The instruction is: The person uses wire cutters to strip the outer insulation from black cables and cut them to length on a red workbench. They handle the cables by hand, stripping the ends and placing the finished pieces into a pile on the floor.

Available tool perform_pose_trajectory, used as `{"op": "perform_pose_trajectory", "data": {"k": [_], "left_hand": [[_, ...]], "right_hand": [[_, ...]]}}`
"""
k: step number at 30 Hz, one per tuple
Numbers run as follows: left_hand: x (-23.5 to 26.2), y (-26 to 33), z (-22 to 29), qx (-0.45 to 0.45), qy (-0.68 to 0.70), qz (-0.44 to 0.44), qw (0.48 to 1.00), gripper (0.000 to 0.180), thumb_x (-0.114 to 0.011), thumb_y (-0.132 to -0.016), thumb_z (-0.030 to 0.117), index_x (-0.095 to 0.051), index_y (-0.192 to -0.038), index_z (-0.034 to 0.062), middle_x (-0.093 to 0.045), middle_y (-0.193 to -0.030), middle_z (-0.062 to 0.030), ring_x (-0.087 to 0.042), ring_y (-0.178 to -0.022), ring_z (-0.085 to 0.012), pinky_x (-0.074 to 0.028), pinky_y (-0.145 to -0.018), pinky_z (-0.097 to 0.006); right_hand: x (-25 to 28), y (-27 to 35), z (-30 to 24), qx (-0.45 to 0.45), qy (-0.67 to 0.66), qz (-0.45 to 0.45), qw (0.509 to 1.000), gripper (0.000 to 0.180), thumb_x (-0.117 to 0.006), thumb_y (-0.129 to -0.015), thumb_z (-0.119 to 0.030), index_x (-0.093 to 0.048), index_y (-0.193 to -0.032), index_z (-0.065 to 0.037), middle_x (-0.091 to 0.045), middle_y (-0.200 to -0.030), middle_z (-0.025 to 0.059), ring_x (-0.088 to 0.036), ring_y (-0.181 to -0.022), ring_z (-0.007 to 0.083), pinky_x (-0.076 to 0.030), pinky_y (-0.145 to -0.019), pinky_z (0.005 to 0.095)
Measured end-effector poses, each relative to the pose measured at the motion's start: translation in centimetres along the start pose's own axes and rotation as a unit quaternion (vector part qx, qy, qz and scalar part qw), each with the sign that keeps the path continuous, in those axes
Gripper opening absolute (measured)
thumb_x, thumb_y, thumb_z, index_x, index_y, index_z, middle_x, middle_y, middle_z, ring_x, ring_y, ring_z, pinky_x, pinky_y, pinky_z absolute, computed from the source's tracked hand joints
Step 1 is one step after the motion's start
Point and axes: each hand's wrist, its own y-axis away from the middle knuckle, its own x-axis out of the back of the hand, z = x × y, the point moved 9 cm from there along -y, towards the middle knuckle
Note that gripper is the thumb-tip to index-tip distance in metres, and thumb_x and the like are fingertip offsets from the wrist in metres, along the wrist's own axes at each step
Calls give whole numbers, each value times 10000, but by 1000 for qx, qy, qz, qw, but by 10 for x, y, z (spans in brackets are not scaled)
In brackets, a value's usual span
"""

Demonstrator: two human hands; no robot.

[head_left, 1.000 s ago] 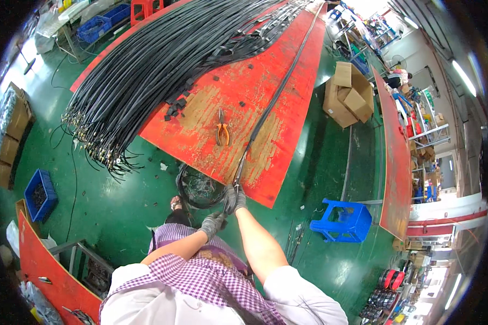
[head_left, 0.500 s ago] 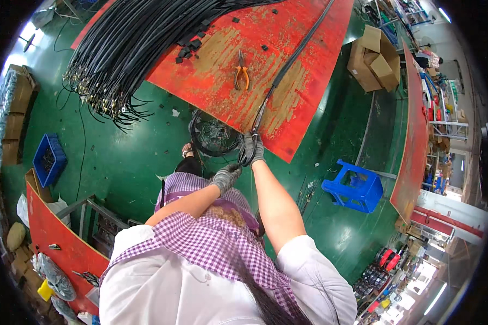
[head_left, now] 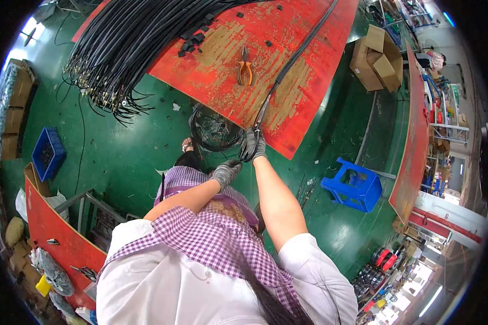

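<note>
Grey-gloved, the left hand (head_left: 225,173) reaches forward with bent elbow, its fingers curled shut on a thin wire just off the table's (head_left: 287,103) near edge. To its right, the right hand (head_left: 252,146), arm nearly straight, has its fingers clamped on the black cable (head_left: 290,65) where it leaves the red table. Orange pliers (head_left: 245,65) lie beyond. Since half a second ago both hands have stayed on the cable; the view tilted.
</note>
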Motion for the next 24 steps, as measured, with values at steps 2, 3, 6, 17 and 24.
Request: {"op": "perform_pose_trajectory", "data": {"k": [2, 3, 6, 17, 24], "left_hand": [[0, -1, -3, 0, 17, 4, 1000, 259, -541, -798, 131, -540, -1037, 31, -585, -918, -50, -516, -816, -112, -400, -747, -226], [0, -1, -4, 1, 2, 5, 1000, 254, -540, -799, 132, -542, -1033, 32, -587, -910, -49, -516, -811, -110, -400, -744, -226], [2, 3, 3, -7, 13, 13, 1000, 245, -534, -806, 152, -549, -1023, 38, -589, -879, -46, -510, -791, -99, -402, -727, -224], [-2, 30, 21, 68, 202, 5, 977, 190, -491, -833, 224, -585, -949, 107, -501, -586, 6, -393, -454, -85, -323, -421, -232], [-3, 39, 28, 146, 217, -8, 965, 129, -517, -814, 190, -598, -872, 109, -462, -541, 16, -381, -423, -85, -286, -380, -231]], "right_hand": [[-1, 1, -2, 2, 3, -6, 1000, 248, -495, -830, -292, -511, -940, -70, -531, -822, 30, -444, -700, 135, -387, -630, 287], [-1, 1, -1, 1, 20, -5, 1000, 246, -497, -830, -291, -512, -938, -70, -530, -822, 30, -444, -699, 134, -387, -628, 287], [1, -2, 2, -13, 30, 6, 999, 245, -495, -830, -287, -511, -938, -68, -527, -811, 30, -445, -695, 136, -387, -628, 288], [-8, 8, 1, -47, -79, -22, 996, 192, -493, -830, -287, -478, -826, -96, -453, -596, 8, -432, -529, 128, -356, -471, 293], [-9, 26, -36, 22, -31, -10, 999, 219, -495, -827, -320, -451, -766, -114, -420, -555, -2, -392, -449, 126, -316, -403, 283]]}}
